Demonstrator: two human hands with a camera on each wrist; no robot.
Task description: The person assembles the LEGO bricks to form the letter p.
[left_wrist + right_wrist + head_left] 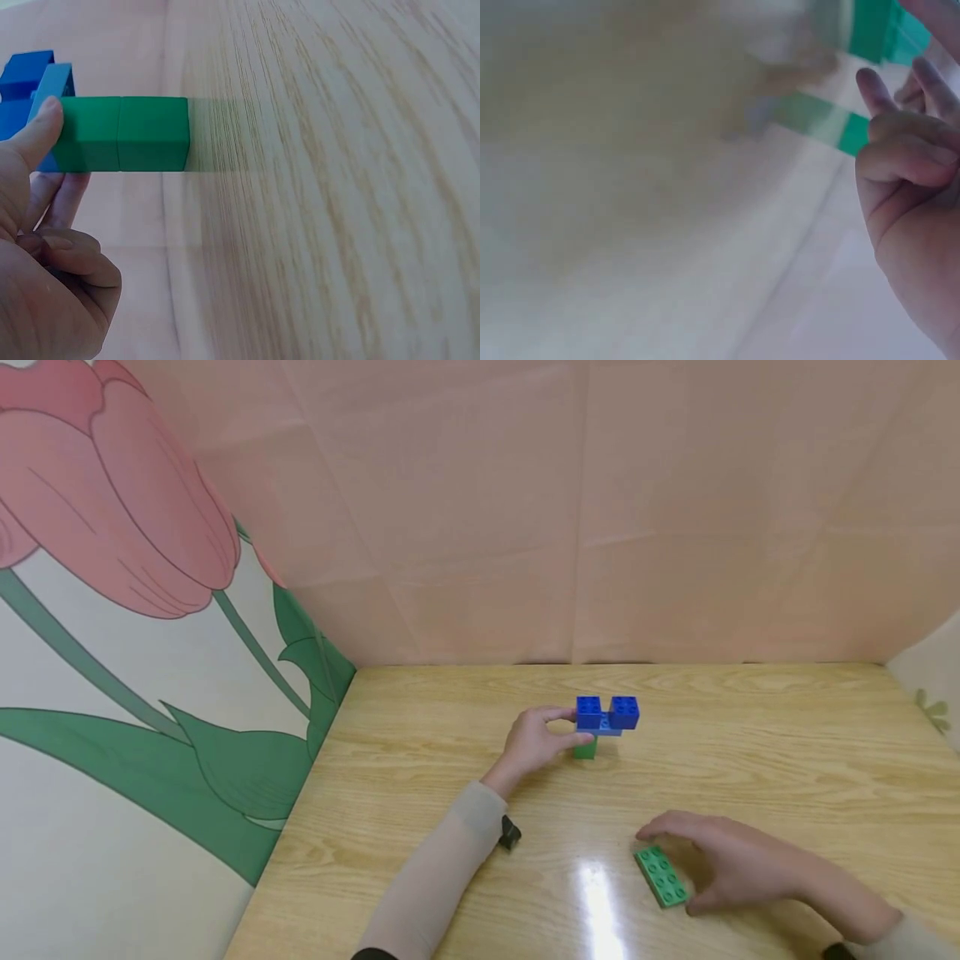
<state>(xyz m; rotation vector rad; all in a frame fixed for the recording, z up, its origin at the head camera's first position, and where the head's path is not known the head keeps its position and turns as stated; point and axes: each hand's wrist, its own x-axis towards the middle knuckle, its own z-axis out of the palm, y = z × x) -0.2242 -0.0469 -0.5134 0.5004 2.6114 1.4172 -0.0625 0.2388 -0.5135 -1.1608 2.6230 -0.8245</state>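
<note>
A toy-brick structure (608, 722) stands upright on the table, with two dark blue bricks (624, 712) spaced apart on a lighter blue brick (58, 79). Two stacked green bricks (124, 133) form its base. My left hand (534, 742) pinches it from the left, the thumb near the joint between light blue and green. Closer to me and to the right lies a loose green eight-stud brick (662, 877). Around it curves my right hand (738, 862), thumb and index finger spread near opposite ends. The loose brick shows partly in the right wrist view (871, 28).
The wood-grain table (420, 727) meets a pink covered wall (480, 527) at the back. At left stands a panel with a tulip print (120, 493). A bright light reflection lies on the table between the forearms.
</note>
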